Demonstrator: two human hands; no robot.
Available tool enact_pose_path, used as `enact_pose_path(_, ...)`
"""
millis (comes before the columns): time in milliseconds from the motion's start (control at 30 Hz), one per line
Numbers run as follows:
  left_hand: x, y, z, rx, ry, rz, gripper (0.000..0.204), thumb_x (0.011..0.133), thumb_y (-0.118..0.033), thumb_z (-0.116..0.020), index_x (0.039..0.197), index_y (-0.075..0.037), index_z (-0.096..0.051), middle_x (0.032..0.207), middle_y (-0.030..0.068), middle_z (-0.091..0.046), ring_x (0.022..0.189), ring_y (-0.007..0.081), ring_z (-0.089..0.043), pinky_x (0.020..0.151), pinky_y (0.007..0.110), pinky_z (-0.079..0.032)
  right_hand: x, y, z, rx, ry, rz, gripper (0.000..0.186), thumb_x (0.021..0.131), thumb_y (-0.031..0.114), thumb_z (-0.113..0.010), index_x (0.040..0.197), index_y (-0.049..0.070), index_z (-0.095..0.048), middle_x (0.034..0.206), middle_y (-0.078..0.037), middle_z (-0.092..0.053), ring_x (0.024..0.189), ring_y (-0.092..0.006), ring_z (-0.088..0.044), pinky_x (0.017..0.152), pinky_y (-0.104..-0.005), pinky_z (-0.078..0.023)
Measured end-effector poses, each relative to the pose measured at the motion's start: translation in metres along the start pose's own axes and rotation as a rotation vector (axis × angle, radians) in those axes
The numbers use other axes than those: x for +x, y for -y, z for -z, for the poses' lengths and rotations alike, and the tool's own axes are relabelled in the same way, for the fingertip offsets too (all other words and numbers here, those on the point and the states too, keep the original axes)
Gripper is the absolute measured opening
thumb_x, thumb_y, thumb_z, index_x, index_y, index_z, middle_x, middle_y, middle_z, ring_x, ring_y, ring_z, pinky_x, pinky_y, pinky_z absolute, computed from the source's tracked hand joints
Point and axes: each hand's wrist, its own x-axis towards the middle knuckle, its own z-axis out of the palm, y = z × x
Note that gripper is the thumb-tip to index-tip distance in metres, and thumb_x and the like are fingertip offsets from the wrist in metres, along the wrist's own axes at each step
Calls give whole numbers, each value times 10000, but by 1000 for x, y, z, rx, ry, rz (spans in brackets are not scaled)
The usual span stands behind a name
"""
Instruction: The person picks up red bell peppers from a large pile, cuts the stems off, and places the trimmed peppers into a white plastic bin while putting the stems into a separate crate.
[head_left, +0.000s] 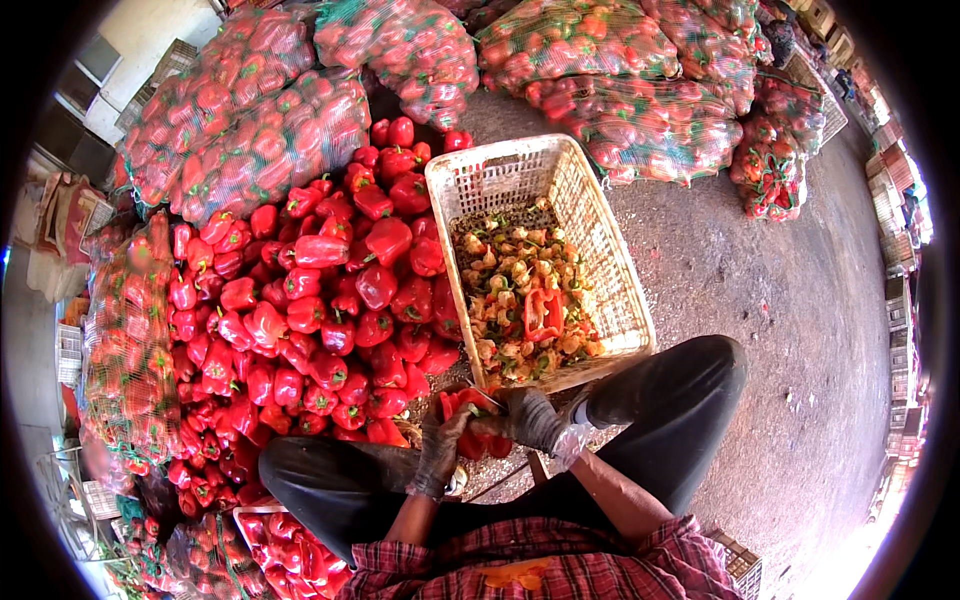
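Both my hands wear dark, stained gloves and meet between my knees, in front of the crate. My left hand (pixel 438 448) is closed around a red bell pepper (pixel 458 405), which looks cut open. My right hand (pixel 532 417) is closed against the pepper's right side. From its fingers a thin blade (pixel 488 399) points up and left, like that of a small knife; its handle is hidden in the fist. The off-white plastic crate (pixel 615 240) just beyond holds many cut pepper cores (pixel 510 280) with pale seeds and green stems. A cut red pepper piece (pixel 543 314) lies on them.
Loose red peppers (pixel 310 300) heap up to the left of the crate, reaching my left knee. Full mesh sacks of peppers (pixel 610 110) stand behind and at left (pixel 130 340). Another crate of red peppers (pixel 290 550) sits at lower left. Concrete floor (pixel 780 330) stretches to the right.
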Motion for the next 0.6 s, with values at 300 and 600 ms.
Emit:
enact_pose_path(300, -6, 3, -13, -294, -56, 61, 160, 902, -174, -602, 1001, -49, -601, 886, -12, -615, 770, 85, -576, 669, 245, -478, -9, 20, -16, -167, -329, 263, 366, 721, 393, -764, 809, 59, -642, 663, -113, -621, 605, -247, -625, 566, -347, -492)
enact_pose_path(600, 1, -1, -21, -300, -51, 72, 245, 953, -267, -538, 1062, -51, -575, 803, 10, -561, 712, 140, -563, 676, 267, -489, 14, -23, -45, 415, -381, 75, 363, 799, 366, -729, 877, 25, -628, 659, -138, -589, 594, -209, -558, 578, -328, -446)
